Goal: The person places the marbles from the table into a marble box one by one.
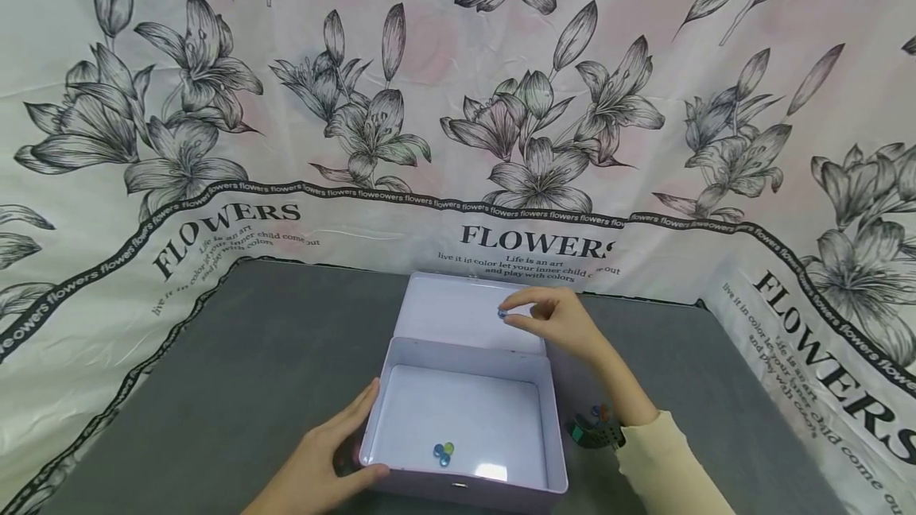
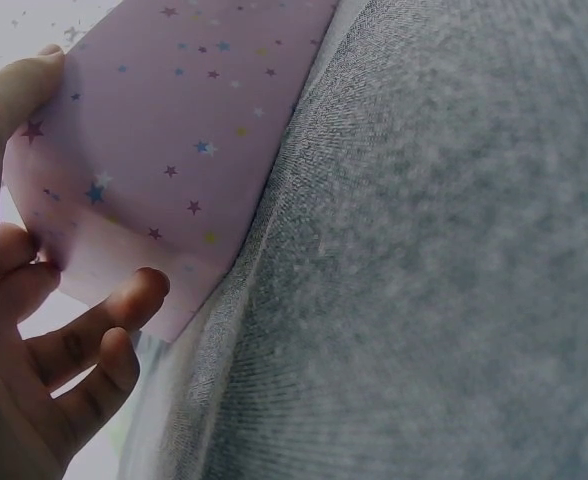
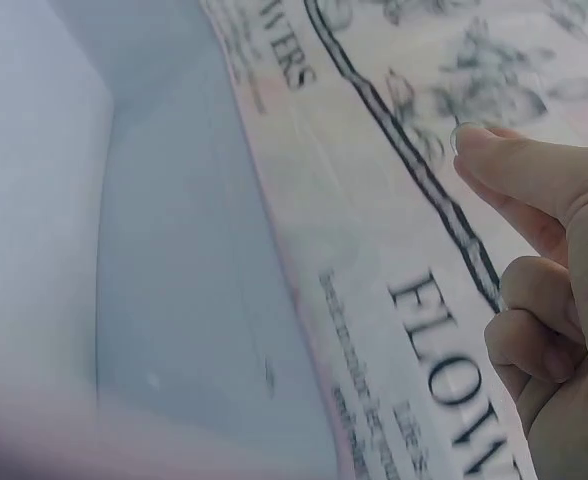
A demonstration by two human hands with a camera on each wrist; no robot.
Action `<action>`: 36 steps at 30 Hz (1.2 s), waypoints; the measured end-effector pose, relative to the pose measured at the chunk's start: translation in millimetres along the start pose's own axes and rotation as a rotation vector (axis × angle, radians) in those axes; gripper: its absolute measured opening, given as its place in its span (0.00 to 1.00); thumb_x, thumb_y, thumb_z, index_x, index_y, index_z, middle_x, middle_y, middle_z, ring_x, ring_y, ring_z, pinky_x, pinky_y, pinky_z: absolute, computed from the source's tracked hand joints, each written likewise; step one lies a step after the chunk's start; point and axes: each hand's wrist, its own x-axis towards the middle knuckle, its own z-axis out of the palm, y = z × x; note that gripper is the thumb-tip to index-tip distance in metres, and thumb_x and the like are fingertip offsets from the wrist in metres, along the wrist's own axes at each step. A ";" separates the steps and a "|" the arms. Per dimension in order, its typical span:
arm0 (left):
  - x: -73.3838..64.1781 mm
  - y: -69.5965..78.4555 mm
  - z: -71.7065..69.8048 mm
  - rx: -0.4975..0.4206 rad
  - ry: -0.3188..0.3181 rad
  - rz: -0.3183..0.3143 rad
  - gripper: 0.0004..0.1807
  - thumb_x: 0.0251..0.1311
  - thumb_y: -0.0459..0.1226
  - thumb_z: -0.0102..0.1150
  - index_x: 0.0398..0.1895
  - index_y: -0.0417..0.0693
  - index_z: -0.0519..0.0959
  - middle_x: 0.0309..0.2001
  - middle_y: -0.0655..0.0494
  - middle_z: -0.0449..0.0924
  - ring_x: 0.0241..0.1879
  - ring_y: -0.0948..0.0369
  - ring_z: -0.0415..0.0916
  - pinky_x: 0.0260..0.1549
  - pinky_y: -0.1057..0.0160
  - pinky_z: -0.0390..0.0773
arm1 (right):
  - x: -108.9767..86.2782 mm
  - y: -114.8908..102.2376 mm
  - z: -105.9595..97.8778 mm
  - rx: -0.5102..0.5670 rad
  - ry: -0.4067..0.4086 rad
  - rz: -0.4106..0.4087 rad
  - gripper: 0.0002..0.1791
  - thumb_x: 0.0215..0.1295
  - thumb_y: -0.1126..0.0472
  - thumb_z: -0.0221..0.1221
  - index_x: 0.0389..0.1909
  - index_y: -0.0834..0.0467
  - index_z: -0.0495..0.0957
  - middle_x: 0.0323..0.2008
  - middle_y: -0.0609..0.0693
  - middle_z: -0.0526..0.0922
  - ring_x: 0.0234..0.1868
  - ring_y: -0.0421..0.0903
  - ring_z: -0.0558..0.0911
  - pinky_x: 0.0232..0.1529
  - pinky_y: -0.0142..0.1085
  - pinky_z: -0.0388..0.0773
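A pale lilac box (image 1: pixel 556 435) stands on the grey table with its hinged lid (image 1: pixel 451 308) laid back behind it. My left hand (image 1: pixel 325 451) holds its front left corner, thumb at the front and fingers along the left side. In the left wrist view, little stars dot the box's outer wall (image 2: pixel 174 130). My right hand (image 1: pixel 554 320) pinches a small blue marble (image 1: pixel 502 314) between thumb and forefinger, above the lid; its other fingers (image 3: pixel 534 345) are curled in. Inside the box, near the front, two blue marbles (image 1: pixel 444 460) and a yellow-green marble (image 1: pixel 448 447) lie together.
Small blue and orange marbles (image 1: pixel 601 412) lie to the right of the box, partly behind the right wrist and its dark strap (image 1: pixel 597 434). A white flower-printed cloth (image 1: pixel 401 233) rises behind the grey table (image 1: pixel 286 340) and along its sides.
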 end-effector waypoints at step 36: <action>0.5 -2.5 0.9 0.030 0.025 0.040 0.52 0.51 0.61 0.68 0.78 0.65 0.54 0.76 0.71 0.52 0.72 0.62 0.58 0.65 0.49 0.69 | 24.3 2.9 105.1 -0.078 -0.345 -0.227 0.07 0.59 0.64 0.69 0.39 0.55 0.88 0.40 0.44 0.88 0.14 0.33 0.59 0.15 0.25 0.57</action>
